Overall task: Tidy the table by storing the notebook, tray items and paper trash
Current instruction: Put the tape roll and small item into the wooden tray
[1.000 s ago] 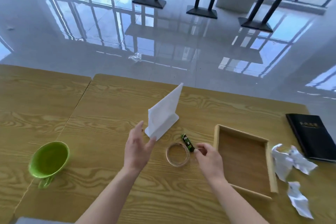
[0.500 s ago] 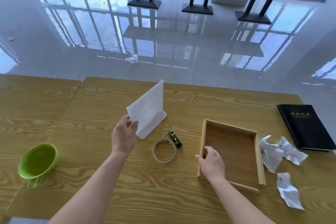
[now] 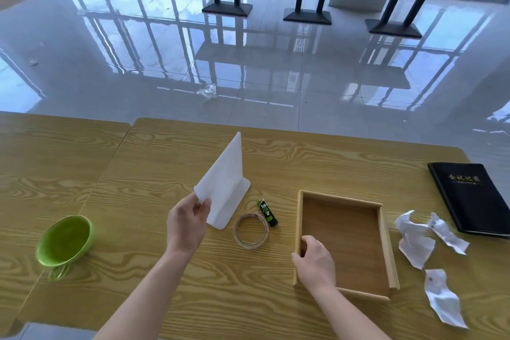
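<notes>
Since your right hand (image 3: 314, 262) shifted from the tape (image 3: 249, 246) to grip the tray (image 3: 387, 243), left hand (image 3: 187, 226) pinching the stand (image 3: 223, 185), loading looks next

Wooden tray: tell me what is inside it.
The wooden tray shows only its bare bottom, no items. The right hand grips its left wall, fingers curled inside; the patch under that hand is covered.

Here's the left hand (image 3: 187, 225), bare, and the right hand (image 3: 314, 261), bare too; left forearm (image 3: 143, 298) and right forearm (image 3: 356, 315) uncovered clear to the frame's edge
</notes>
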`<action>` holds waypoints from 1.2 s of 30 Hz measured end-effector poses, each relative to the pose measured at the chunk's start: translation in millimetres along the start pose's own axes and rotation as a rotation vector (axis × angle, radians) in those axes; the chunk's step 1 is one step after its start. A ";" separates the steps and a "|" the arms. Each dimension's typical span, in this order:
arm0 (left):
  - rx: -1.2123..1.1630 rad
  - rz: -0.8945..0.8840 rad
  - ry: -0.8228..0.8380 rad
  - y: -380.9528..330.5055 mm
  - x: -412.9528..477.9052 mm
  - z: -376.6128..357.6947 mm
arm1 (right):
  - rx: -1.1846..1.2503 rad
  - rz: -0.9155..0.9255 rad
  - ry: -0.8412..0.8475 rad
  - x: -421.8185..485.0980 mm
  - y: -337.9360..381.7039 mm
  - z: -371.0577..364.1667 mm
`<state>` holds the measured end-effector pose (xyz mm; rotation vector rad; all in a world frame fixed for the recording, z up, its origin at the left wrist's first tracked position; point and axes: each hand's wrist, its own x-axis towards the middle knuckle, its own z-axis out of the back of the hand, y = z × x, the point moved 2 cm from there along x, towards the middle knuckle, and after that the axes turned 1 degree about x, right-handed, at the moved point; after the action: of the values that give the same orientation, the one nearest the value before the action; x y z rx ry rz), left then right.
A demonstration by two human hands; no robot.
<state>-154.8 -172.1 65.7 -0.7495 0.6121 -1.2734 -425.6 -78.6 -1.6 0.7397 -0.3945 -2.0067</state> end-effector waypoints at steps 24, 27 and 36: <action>0.138 -0.042 -0.034 7.4 -30.8 8.1 | 0.048 0.126 0.027 -9.2 56.8 -57.5; 0.128 -0.052 -0.025 15.6 -18.0 12.6 | 0.036 0.125 0.017 -2.3 69.7 -62.5; 0.110 -0.105 0.043 45.7 53.9 50.0 | -0.042 0.102 0.011 18.0 132.9 -94.8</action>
<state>-77.8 -211.7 61.2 -0.6717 0.5380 -1.4115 -283.7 -160.9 -8.4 0.6912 -0.3754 -1.9092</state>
